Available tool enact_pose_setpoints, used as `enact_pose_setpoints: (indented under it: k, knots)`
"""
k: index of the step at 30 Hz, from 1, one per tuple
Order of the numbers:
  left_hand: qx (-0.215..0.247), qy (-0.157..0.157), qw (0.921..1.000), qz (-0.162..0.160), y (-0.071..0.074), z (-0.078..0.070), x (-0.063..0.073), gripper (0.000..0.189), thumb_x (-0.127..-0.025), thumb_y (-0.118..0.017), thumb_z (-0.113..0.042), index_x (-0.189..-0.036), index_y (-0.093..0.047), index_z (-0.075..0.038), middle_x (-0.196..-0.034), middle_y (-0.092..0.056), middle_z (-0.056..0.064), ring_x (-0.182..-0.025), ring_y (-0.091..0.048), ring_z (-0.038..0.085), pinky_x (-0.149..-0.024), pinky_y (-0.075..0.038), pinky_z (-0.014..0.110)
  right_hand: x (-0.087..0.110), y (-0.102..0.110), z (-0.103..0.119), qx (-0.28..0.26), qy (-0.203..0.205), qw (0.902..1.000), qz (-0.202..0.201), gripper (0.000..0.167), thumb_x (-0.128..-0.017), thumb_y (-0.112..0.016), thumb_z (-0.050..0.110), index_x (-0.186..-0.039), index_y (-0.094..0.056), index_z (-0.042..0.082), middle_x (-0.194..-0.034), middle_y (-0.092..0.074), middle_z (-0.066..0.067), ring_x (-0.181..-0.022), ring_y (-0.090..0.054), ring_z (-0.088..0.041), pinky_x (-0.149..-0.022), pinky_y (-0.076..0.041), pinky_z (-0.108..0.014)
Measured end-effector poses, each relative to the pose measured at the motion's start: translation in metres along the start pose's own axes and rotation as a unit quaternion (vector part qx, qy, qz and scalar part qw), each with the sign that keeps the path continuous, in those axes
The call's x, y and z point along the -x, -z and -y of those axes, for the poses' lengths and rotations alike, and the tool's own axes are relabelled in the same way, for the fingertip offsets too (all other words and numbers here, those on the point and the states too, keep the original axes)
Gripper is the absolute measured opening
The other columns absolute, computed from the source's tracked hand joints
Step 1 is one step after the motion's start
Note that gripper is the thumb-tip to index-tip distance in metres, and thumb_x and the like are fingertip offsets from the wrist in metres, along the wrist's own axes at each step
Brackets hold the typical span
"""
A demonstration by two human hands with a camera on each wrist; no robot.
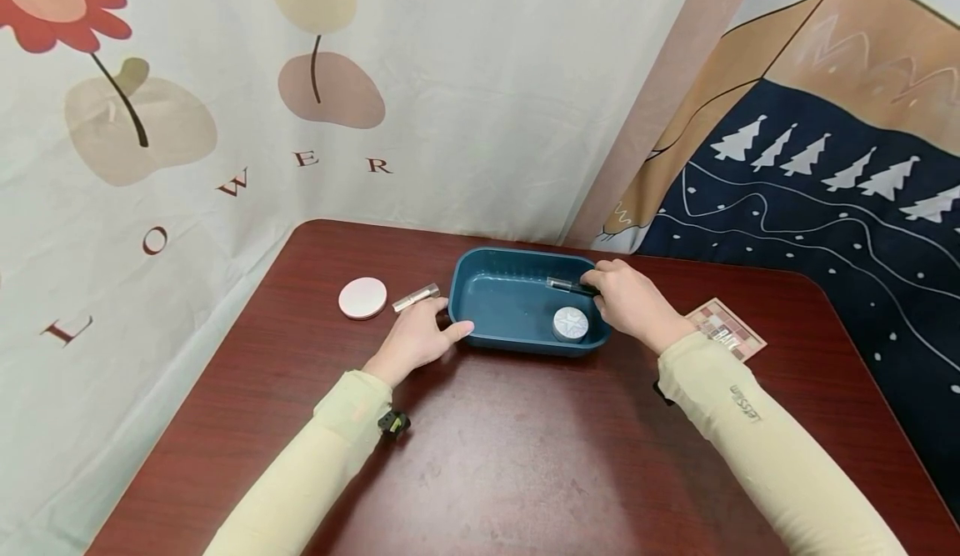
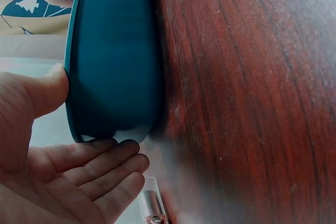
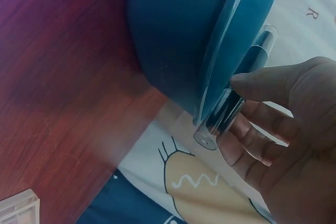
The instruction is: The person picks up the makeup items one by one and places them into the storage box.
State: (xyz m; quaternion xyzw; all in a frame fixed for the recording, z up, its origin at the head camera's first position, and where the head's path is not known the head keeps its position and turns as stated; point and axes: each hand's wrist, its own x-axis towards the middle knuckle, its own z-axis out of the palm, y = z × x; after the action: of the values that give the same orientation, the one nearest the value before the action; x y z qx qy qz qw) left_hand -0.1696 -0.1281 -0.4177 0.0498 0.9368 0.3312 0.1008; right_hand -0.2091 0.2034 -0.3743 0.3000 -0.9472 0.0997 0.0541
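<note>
My right hand (image 1: 624, 293) pinches a slim dark cosmetic tube (image 3: 254, 59) with clear ends between thumb and fingers. The tube lies across the right rim of a blue plastic bin (image 1: 491, 302), its far end over the inside. Inside the bin, by the near right corner, sits a round white container (image 1: 570, 323) with a star on its lid. At the bin's left end is my left hand (image 1: 416, 338), thumb on the near rim and fairly straight fingers along the end wall. Just beyond those fingers lies a lipstick-like tube (image 1: 416, 298) with a clear end.
A round pale pink compact (image 1: 363, 298) lies on the dark red table (image 1: 510, 448), left of the bin. To the right, an eyeshadow palette (image 1: 726, 328) is partly covered by the right wrist. Printed curtains (image 1: 480, 106) hang behind the table's back edge.
</note>
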Motion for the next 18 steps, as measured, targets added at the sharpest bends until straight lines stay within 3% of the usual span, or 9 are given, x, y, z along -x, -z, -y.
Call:
enact_pose_setpoints:
  k: [18]
  knots:
    - [-0.002, -0.003, 1.0000, -0.001, -0.001, 0.001, 0.001, 0.076, -0.098, -0.069, -0.046, -0.151, -0.048, 0.004, -0.151, -0.053, 0.021, -0.143, -0.047, 0.038, -0.117, -0.039, 0.052, -0.010, -0.012, 0.010, 0.005, 0.032, 0.9995, 0.002, 0.026, -0.085, -0.073, -0.011, -0.109, -0.077, -0.003, -0.102, -0.072, -0.019, -0.089, -0.062, -0.032, -0.078, -0.057, -0.044]
